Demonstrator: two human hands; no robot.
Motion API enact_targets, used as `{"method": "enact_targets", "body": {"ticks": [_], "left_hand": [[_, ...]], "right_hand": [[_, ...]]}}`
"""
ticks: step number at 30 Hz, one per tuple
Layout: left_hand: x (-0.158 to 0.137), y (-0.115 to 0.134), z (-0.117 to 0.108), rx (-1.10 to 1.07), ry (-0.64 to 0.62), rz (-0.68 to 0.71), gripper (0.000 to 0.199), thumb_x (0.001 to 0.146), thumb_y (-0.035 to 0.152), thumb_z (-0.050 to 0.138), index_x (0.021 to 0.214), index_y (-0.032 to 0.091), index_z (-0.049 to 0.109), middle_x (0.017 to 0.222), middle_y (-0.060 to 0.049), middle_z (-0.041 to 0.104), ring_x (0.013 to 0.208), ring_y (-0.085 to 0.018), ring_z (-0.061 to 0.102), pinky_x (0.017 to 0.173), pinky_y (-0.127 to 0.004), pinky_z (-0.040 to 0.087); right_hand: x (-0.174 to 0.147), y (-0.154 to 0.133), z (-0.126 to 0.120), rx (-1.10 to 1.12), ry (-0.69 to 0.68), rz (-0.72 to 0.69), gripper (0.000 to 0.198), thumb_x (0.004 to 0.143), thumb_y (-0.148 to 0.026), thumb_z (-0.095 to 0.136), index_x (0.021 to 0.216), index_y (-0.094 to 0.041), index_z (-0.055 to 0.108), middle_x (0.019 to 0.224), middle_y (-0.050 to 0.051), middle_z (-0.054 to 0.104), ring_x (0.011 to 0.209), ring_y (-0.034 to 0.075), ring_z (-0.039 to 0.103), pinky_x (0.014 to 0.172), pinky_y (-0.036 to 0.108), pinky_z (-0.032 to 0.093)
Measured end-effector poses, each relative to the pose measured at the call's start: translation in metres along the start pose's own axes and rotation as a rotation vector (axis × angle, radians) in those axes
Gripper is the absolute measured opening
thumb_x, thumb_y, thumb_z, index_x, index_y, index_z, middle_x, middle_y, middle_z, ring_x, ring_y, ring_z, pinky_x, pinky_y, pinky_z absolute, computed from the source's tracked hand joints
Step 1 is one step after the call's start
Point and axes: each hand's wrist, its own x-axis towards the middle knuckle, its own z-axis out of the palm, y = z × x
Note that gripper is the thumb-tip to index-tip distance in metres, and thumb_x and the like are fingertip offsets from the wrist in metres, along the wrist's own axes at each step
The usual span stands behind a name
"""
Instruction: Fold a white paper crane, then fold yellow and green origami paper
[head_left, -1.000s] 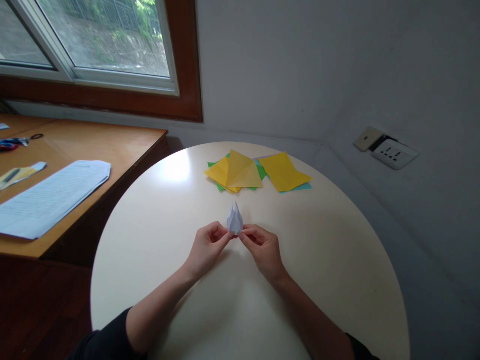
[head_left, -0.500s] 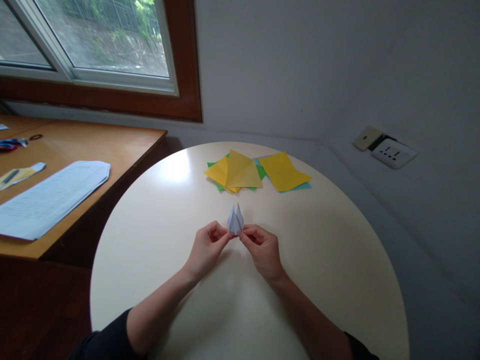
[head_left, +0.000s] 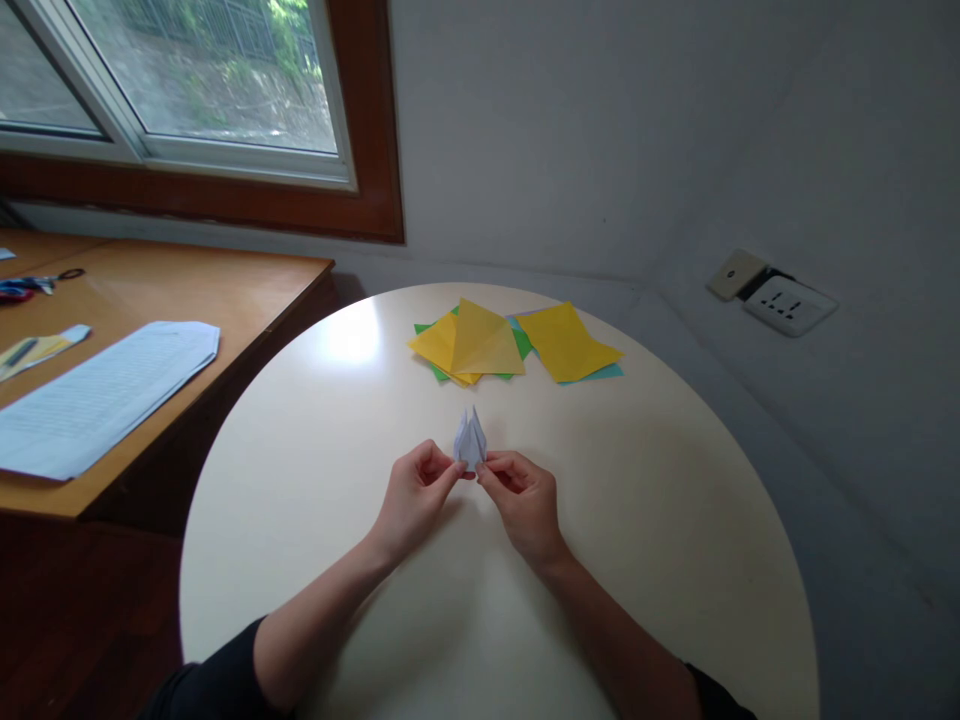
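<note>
A small white folded paper figure (head_left: pixel 471 440) stands upright between my two hands, its pointed tips facing away from me. My left hand (head_left: pixel 421 482) pinches its lower left corner between thumb and fingers. At the lower right corner, my right hand (head_left: pixel 523 495) holds it in the same kind of pinch. The fingertips behind the paper are partly hidden. Both hands are over the middle of the round white table (head_left: pixel 315 430).
Beyond the hands lie yellow and green paper sheets (head_left: pixel 487 340), beside yellow and blue ones (head_left: pixel 570 340). A wooden desk (head_left: pixel 247 280) at the left bears printed sheets (head_left: pixel 112 400) and scissors (head_left: pixel 45 285). A wall socket (head_left: pixel 787 303) is at the right.
The paper figure's two points stand slightly differently, the left one shifted a little and closer to the right one. Both hands keep nearly the same place and grip.
</note>
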Motion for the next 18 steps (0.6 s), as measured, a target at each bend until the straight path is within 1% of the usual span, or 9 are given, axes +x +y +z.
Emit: {"method": "enact_targets", "body": {"ticks": [7,18], "left_hand": [[0.0001,-0.0018,0.0005,0.003,-0.002,0.018,0.03,0.072,0.037,0.066,0.06,0.018,0.047,0.06,0.001,0.059,0.068,-0.019,0.065,0.058,-0.025,0.046],[-0.0002,-0.0062,0.001,-0.025,0.007,0.02,0.028,0.074,0.034,0.065,0.061,0.017,0.047,0.064,-0.002,0.064,0.069,-0.02,0.066,0.06,-0.027,0.047]], "right_hand": [[-0.0005,0.0,0.0013,0.029,0.031,0.013,0.01,0.062,-0.022,0.07,0.057,-0.017,0.064,0.065,0.002,0.066,0.061,0.014,0.063,0.062,0.027,0.054],[-0.0008,-0.0026,0.0038,0.041,0.065,0.031,0.012,0.061,-0.023,0.071,0.056,-0.017,0.062,0.061,0.0,0.064,0.058,0.013,0.061,0.06,0.026,0.052]]}}
